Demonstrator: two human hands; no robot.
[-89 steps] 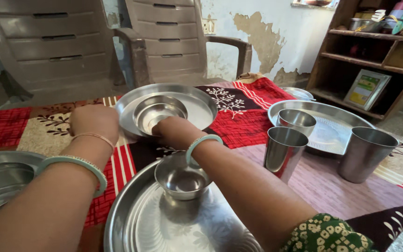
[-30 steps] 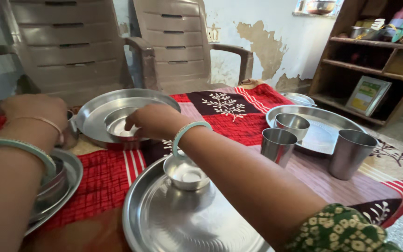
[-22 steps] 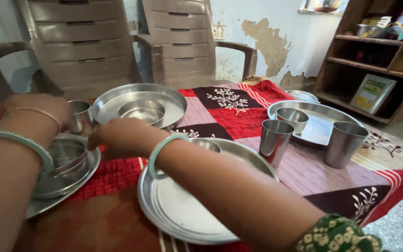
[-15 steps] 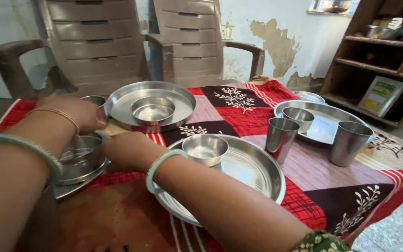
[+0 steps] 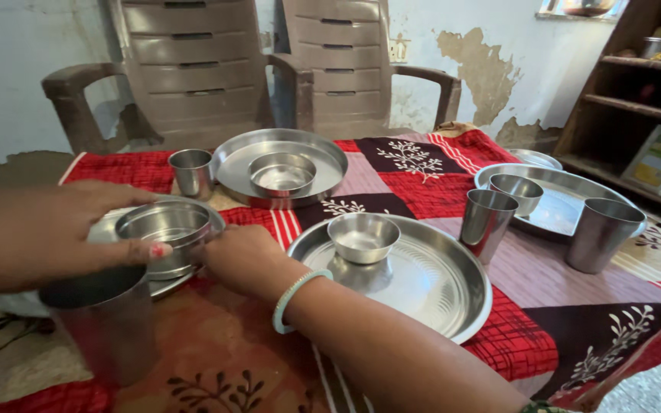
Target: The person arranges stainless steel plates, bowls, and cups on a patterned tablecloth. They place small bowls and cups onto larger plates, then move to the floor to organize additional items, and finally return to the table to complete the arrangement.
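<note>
Both hands have dropped from the far plate (image 5: 227, 164) at 12 o'clock to the plate (image 5: 164, 284) at 9 o'clock. Near plate (image 5: 430, 287) sits center with a small bowl (image 5: 363, 236) on it; tumbler (image 5: 109, 321) stands at 7 o'clock. Left hand (image 5: 86, 222) and right hand (image 5: 242, 258) now grip the bowl (image 5: 164, 227) from either side, fingers curled on its rim, so that bowl is what's being handled.

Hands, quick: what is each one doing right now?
Left hand: fingers spread over the rim of the steel bowl, gripping it.
Right hand: curled against the same bowl's right side; its fingers are hidden.
</note>
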